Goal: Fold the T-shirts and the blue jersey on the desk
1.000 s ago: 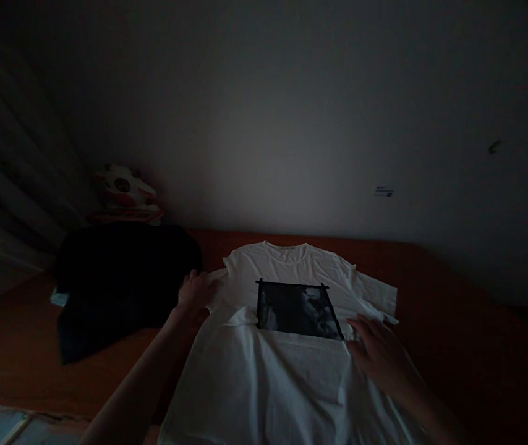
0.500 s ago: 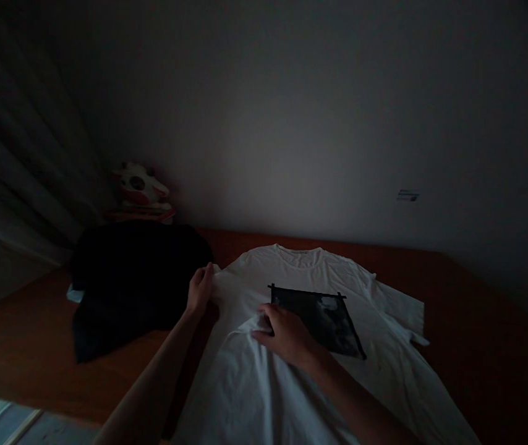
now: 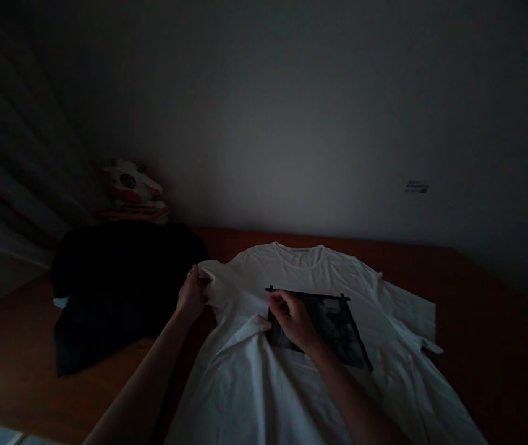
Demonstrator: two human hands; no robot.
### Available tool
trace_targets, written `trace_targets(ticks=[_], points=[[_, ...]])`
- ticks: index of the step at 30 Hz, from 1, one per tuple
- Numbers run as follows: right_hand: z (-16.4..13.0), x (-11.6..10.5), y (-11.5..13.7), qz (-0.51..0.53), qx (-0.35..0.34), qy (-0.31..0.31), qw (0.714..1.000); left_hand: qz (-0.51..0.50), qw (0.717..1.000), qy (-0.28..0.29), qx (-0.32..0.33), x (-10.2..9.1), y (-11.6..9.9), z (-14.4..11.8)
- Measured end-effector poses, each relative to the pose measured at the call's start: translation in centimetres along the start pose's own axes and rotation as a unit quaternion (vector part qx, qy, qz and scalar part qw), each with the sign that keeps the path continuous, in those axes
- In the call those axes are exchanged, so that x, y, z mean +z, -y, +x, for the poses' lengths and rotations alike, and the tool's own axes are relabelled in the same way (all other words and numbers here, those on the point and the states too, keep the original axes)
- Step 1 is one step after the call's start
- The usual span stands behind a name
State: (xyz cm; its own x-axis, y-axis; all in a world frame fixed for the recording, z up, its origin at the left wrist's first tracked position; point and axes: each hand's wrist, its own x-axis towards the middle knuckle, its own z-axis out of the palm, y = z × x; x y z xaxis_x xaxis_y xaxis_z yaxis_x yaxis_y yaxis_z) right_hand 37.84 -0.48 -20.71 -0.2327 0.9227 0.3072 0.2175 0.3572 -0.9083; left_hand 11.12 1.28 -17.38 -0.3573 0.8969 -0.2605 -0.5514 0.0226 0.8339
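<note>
A white T-shirt lies spread front up, with a dark rectangular print on its chest. My left hand is closed on the left-side sleeve, holding it slightly bunched near a black cloth. Over the upper left part of the print hovers my right hand, its fingers loosely curled and apart from the raised fold beside it. No cloth shows between those fingers, though the fingertips are dim.
The black cloth lies heaped on the wooden surface at left. Behind it, a cow-like plush toy rests on a stack against the wall. A curtain hangs at far left.
My right hand has let go of the shirt's fold and moved up and right over the print. My left hand has drawn the sleeve slightly left.
</note>
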Motion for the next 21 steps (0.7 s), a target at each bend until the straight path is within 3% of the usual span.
trace_targets(ticks=[2,4,6,9,11,12,13,15,18,21], points=[[0.2,-0.1,-0.1,0.034,0.020,-0.025,0.999,-0.047,0.995,0.091,-0.018,0.7,-0.6,-1.3],[0.3,-0.3,-0.1,0.065,0.037,-0.047,0.996,-0.092,0.972,0.215,-0.029,1.2,-1.0,-2.6],[0.3,-0.5,-0.1,0.073,0.039,-0.059,0.995,-0.100,0.948,0.300,-0.038,1.5,-0.9,-3.4],[0.1,-0.7,0.1,0.030,0.015,-0.058,0.998,-0.007,0.953,0.304,-0.013,1.6,0.4,-3.4],[-0.2,-0.8,0.4,-0.024,-0.012,-0.043,0.999,0.129,0.956,0.256,0.064,1.7,1.5,-3.1],[-0.4,-0.9,0.4,-0.052,-0.025,-0.035,0.998,0.216,0.941,0.236,0.111,1.8,2.0,-3.1],[-0.5,-0.9,0.5,-0.079,-0.037,-0.030,0.996,0.308,0.910,0.226,0.161,1.9,2.4,-3.2],[-0.7,-1.0,0.4,-0.124,-0.057,-0.031,0.990,0.470,0.807,0.246,0.261,2.2,2.9,-3.7],[-0.7,-1.1,0.1,-0.185,-0.088,-0.039,0.978,0.584,0.652,0.314,0.368,2.6,2.8,-4.9],[-0.4,-1.1,-0.3,-0.237,-0.102,-0.027,0.966,0.622,0.570,0.349,0.408,2.6,2.3,-5.6]])
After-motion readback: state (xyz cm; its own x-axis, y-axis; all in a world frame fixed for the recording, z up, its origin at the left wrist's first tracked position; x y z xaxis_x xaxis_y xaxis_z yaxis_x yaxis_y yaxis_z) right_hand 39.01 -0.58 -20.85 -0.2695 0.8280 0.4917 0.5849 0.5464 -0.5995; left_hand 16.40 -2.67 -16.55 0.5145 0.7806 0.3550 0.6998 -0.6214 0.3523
